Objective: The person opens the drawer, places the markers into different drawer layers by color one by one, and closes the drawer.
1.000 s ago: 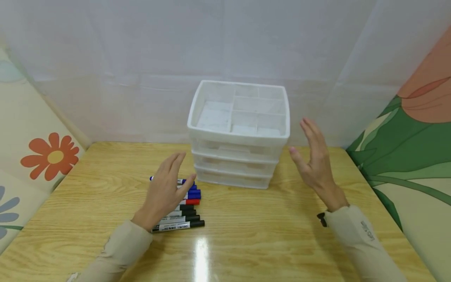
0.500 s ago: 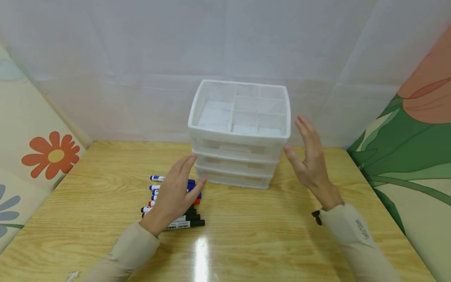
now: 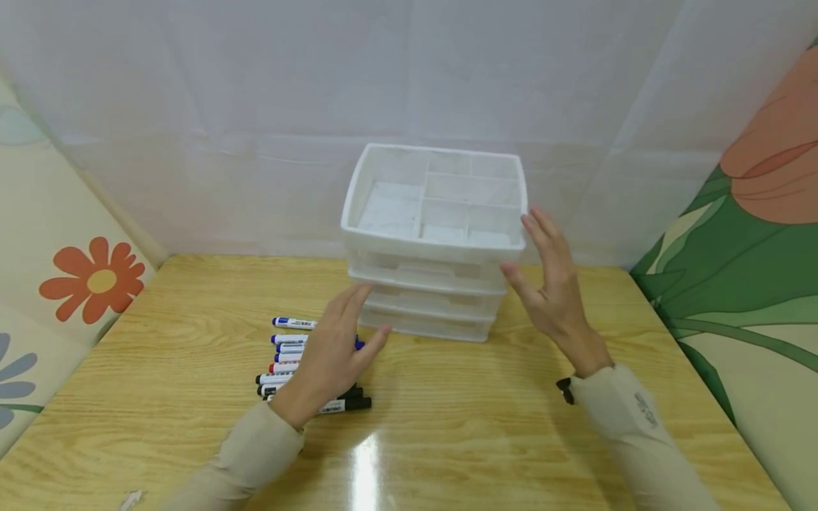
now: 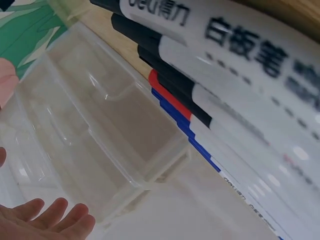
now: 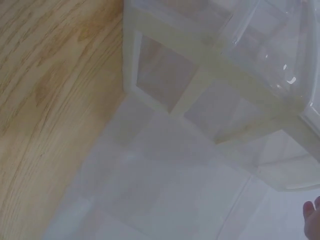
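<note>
A white plastic drawer organizer (image 3: 434, 245) stands at the back of the table, with three clear drawers and a divided tray on top. My left hand (image 3: 335, 351) is above the row of markers, fingers extended towards the organizer's front left, holding nothing. Beneath it lie several whiteboard markers (image 3: 290, 358) with blue, red and black caps, partly hidden by the hand; their caps (image 4: 170, 90) show in the left wrist view. My right hand (image 3: 556, 291) is beside the organizer's right side, fingers straight, fingertips right at the top rim. In the right wrist view only its fingertips show at the edge.
The wooden table (image 3: 447, 433) runs back to a white cloth (image 3: 255, 128) behind the organizer. Panels with painted flowers stand at the left and right. A small white scrap (image 3: 131, 499) lies near the front left edge.
My left hand has moved right, across the markers and closer to the organizer's front, uncovering the markers' left ends. My right hand has moved left to the organizer's right side.
</note>
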`<act>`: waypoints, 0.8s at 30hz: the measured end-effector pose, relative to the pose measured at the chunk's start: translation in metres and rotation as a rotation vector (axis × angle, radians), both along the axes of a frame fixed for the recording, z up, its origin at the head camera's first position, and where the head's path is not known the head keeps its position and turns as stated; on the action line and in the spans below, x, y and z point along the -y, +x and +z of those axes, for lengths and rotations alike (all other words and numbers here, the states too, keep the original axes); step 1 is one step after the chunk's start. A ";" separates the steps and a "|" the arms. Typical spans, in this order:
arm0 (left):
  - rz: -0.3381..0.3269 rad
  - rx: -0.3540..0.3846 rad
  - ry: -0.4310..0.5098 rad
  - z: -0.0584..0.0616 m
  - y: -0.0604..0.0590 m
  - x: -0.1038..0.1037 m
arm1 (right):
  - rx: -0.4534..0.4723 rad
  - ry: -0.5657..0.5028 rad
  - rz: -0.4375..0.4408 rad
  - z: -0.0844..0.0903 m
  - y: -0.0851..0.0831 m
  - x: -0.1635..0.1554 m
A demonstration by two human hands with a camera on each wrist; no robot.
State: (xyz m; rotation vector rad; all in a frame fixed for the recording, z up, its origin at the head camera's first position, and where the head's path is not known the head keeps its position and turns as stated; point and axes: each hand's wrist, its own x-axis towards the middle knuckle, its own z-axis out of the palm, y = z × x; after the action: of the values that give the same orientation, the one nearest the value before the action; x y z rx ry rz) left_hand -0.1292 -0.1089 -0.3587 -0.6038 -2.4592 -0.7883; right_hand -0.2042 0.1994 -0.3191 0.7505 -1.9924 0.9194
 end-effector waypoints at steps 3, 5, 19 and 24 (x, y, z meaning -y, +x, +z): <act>-0.015 0.010 0.021 0.001 0.000 -0.004 | 0.010 -0.005 0.003 0.001 0.000 0.001; -0.024 0.016 0.033 0.001 0.000 -0.007 | 0.015 -0.006 0.002 0.001 0.000 0.001; -0.041 0.115 0.084 0.004 0.001 -0.023 | 0.016 -0.023 -0.003 -0.004 -0.005 0.000; -0.049 0.164 0.107 0.004 0.001 -0.028 | 0.013 -0.037 -0.014 -0.006 -0.006 0.001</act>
State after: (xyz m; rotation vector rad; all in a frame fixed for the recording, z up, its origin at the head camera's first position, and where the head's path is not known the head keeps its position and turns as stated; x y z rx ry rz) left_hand -0.1281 -0.0805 -0.3551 -0.5823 -2.5376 -1.0181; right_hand -0.2103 0.1987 -0.3252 0.7108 -1.9837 0.9526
